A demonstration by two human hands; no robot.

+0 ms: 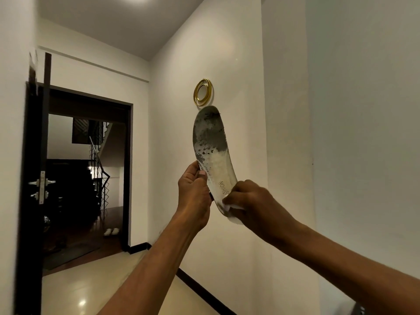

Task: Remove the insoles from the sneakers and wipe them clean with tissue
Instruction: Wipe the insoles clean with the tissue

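A worn insole stands upright in the air before the wall, toe end up. Its upper half is dark grey with grime, its lower half whitish with printed letters. My left hand grips its left edge near the middle, thumb on the front face. My right hand holds a small wad of white tissue pressed against the heel end of the insole. No sneakers are in view.
A gold ring-shaped wall ornament hangs just above the insole. An open dark door at the left leads to a dim hall with a staircase. White slippers lie on that hall's floor. The glossy tiled floor lies below.
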